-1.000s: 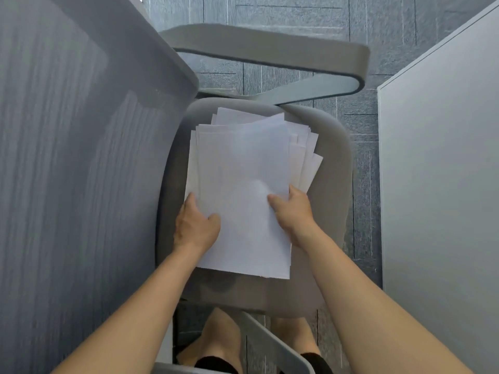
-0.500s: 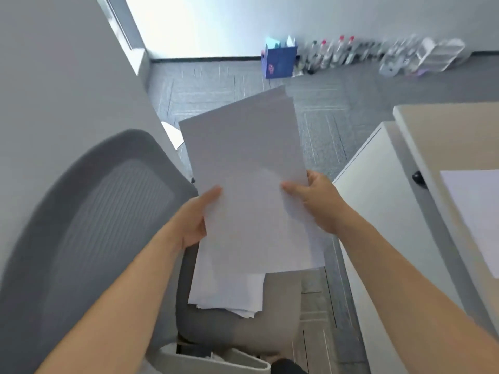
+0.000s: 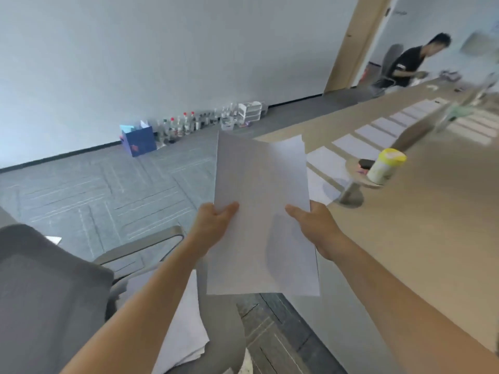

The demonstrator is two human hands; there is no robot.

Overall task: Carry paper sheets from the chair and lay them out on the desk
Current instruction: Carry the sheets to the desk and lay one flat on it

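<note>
Paper sheets [image 3: 259, 211] picked for this trip are now clear of the chair [image 3: 40, 292] and held in the air, just short of the near left edge of the tabletop [image 3: 405, 238]. Half a second back they hung right over the seat, and a second back they lay on the pile under both hands. Nearest, low in the view, the remaining stack [image 3: 186, 327] lies on the seat, so more trips look likely. Above it the left hand [image 3: 213, 225] grips the sheets' left edge, thumb on the face and fingers hidden behind. The right hand [image 3: 316, 228] pinches the right edge the same way. The view has swung right toward the tabletop, so the carry seems under way, with laying down next. Farther along, a yellow-lidded canister [image 3: 383, 166] stands on a small round stand [image 3: 359, 180]. Beyond it a row of laid sheets [image 3: 379, 126] runs to the far end.
</note>
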